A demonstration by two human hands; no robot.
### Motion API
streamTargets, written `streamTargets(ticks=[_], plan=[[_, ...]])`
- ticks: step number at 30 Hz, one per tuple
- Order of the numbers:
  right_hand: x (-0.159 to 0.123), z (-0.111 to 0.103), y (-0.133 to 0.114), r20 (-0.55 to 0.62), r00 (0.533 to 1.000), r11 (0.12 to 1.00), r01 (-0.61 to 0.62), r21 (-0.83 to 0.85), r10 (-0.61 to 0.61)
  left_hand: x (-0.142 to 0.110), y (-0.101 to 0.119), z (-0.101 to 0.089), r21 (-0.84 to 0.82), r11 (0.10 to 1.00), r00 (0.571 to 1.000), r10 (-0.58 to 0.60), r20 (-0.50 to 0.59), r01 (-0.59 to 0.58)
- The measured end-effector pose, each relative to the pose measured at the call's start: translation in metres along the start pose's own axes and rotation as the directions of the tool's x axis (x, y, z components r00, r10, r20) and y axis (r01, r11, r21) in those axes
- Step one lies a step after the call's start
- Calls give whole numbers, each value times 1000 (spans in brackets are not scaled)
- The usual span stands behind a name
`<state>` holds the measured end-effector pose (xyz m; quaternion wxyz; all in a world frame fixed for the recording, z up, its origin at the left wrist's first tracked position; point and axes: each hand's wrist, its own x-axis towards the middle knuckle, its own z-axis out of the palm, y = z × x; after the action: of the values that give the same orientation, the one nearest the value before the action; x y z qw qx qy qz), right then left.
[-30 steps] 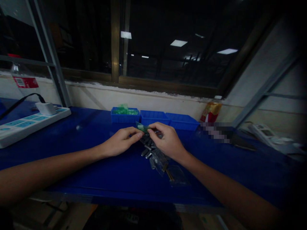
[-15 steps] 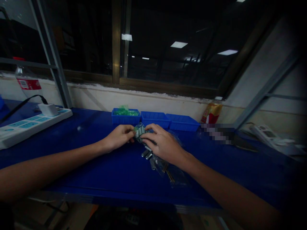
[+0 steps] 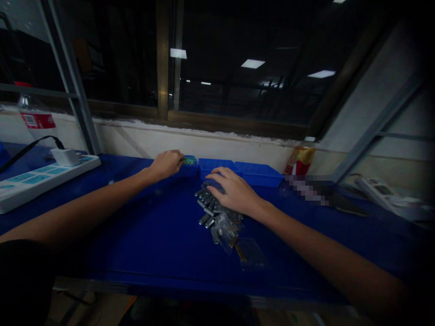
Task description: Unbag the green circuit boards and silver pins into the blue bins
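Observation:
My left hand (image 3: pixel 167 165) is at the left blue bin (image 3: pixel 189 171), its fingers curled together over the near-left part of it. Green plastic (image 3: pixel 190 160) shows inside that bin beside the fingertips; whether they grip any of it is hidden. Over the pile on the table rests my right hand (image 3: pixel 233 190), thumb and fingers apart. Beneath and in front of it lie several small grey metal cylinders (image 3: pixel 205 220). Clear plastic bags (image 3: pixel 226 228) lie against them, and one small bag (image 3: pixel 253 254) is beside thin brass-coloured rods (image 3: pixel 240 251).
Two more blue bins (image 3: pixel 217 166) stand right of the first along the wall. On the left are a white power strip (image 3: pixel 50 176) with a plugged-in adapter and a bottle (image 3: pixel 37 120). A gold-and-red packet (image 3: pixel 301 160) stands at the back right of the blue table (image 3: pixel 146 244).
My left hand has gone from the pile, up and left to the left bin. The green piece held between both hands earlier is out of sight. My right hand has opened over the pile.

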<state>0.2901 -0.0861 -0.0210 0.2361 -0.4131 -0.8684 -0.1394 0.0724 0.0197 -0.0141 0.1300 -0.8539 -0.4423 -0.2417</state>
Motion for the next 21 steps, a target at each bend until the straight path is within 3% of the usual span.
streamTargets(ticks=[7, 14, 21], plan=[[-5, 5, 8, 18, 1000, 1000, -20, -1, 20, -2, 8, -6, 33, 999, 1000, 3, 9, -4], [-12, 2, 7, 44, 999, 998, -33, 57, 31, -8, -6, -4, -14, 1000, 1000, -26, -11, 26], [-13, 6, 13, 71, 997, 999, -24, 46, 21, 1, -10, 3, -41, 999, 1000, 21, 23, -20]])
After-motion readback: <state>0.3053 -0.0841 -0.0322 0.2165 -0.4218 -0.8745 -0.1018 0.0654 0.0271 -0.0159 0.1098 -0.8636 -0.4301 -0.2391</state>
